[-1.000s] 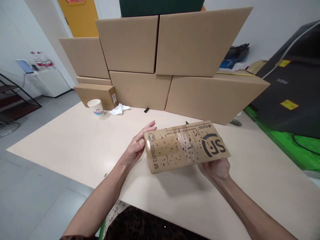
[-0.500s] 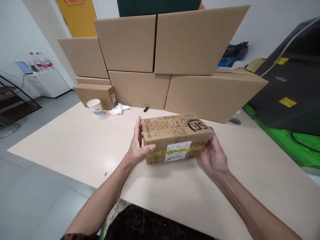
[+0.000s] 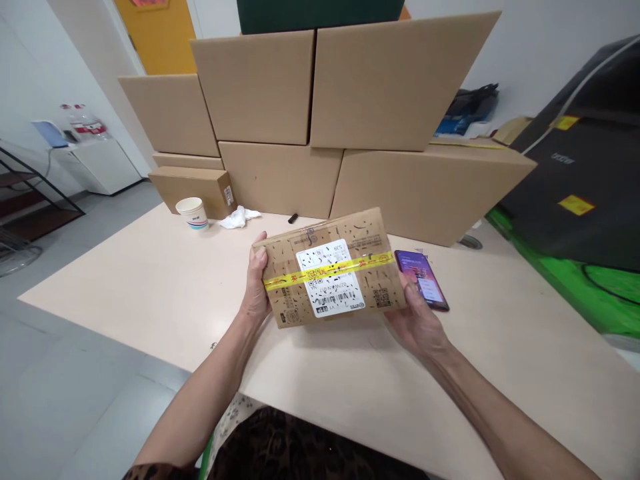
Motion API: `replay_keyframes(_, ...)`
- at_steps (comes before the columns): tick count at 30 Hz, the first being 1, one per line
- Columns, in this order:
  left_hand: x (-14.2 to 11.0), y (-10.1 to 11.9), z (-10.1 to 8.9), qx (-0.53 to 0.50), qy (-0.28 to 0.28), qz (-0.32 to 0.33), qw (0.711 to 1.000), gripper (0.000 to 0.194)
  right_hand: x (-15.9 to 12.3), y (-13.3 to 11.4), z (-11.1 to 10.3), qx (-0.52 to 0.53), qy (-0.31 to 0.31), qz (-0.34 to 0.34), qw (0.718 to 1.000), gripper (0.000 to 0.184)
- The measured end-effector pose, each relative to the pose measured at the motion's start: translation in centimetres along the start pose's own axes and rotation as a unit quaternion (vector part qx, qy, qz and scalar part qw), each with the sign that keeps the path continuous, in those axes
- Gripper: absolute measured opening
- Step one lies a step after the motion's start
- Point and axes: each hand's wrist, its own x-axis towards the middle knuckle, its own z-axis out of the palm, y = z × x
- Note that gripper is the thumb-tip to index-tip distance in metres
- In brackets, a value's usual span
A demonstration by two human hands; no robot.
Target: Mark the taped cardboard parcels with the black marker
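I hold a small brown cardboard parcel (image 3: 330, 277) above the pale table (image 3: 150, 293), tilted so that its face with a white shipping label and a strip of yellow tape looks up at me. My left hand (image 3: 256, 287) grips its left end, fingers curled over the top edge. My right hand (image 3: 417, 320) supports the right end from below and the side. A smartphone (image 3: 423, 280) with a lit screen lies on the table just right of the parcel, beside my right hand.
Several large plain cardboard boxes (image 3: 390, 87) are stacked along the table's far edge. A paper cup (image 3: 193, 213), a crumpled tissue (image 3: 239, 218) and a black marker (image 3: 293, 219) lie near them. A black machine (image 3: 585, 180) stands at right; a white cabinet (image 3: 95, 163) at left.
I have turned the parcel over: the face with the courier logo rolled away, and the labelled, yellow-taped face now looks up. The phone, hidden before, now shows.
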Motion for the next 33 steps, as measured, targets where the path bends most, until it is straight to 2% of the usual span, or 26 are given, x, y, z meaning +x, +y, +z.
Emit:
replay_keyframes(4,0.0,0.0,0.3,-0.001,0.021,-0.002,1.000,0.072,-0.1,-0.1,-0.2,-0.023,-0.043,0.003,0.999,0.078)
replay_keyframes(8,0.0,-0.1,0.6,-0.032,0.000,-0.031,0.999,0.063,-0.1,0.5,-0.1,-0.002,-0.035,0.004,0.999,0.096)
replay_keyframes(17,0.0,-1.1,0.3,-0.002,-0.035,-0.048,0.998,0.058,0.0,0.2,0.8,0.064,0.036,0.017,0.997,0.071)
replay_keyframes(22,-0.2,-1.3,-0.1,0.037,-0.075,-0.115,0.990,0.064,0.3,-0.6,0.7,0.088,0.093,0.011,0.992,0.056)
replay_keyframes(25,-0.3,-1.3,-0.2,0.064,-0.102,-0.142,0.983,0.062,0.6,-0.9,0.6,0.095,0.119,0.007,0.988,0.053)
replay_keyframes(29,-0.4,-1.1,-0.3,0.106,-0.107,-0.128,0.980,0.058,1.0,-1.1,0.2,0.093,0.146,-0.015,0.985,0.055)
replay_keyframes(33,-0.4,-1.1,-0.4,0.148,-0.155,-0.142,0.967,0.060,1.0,-1.4,0.1,0.085,0.146,-0.052,0.984,0.059)
